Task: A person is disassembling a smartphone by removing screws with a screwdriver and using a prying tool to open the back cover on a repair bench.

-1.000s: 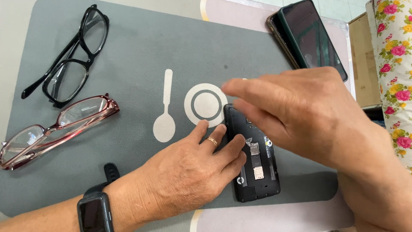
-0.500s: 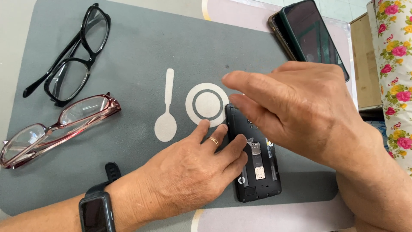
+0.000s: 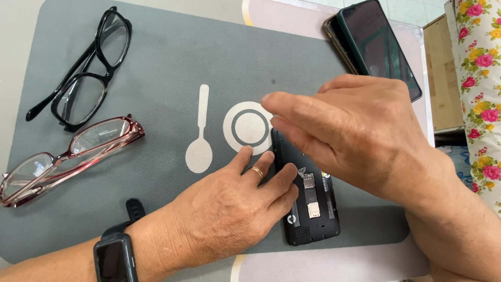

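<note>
A small black phone [image 3: 312, 203] lies face down on a grey mat [image 3: 172, 68], its back cover off so the card slots and inner frame show. My left hand [image 3: 229, 209], with a gold ring and a black watch on the wrist, rests flat on the mat, fingertips pressed against the phone's left edge. My right hand [image 3: 349, 130] hovers over the phone's upper half with fingers stretched out to the left; it hides that part of the phone, and nothing shows in its grasp.
Black-framed glasses [image 3: 86, 73] lie at the mat's upper left, reddish-framed glasses [image 3: 68, 156] below them. Two dark phones, stacked [image 3: 373, 44], sit at the upper right. A white spoon and ring are printed on the mat. A floral cloth [image 3: 477, 89] hangs at right.
My right hand has lifted slightly and shifted up and left over the phone. The left hand and the phone stay where they were.
</note>
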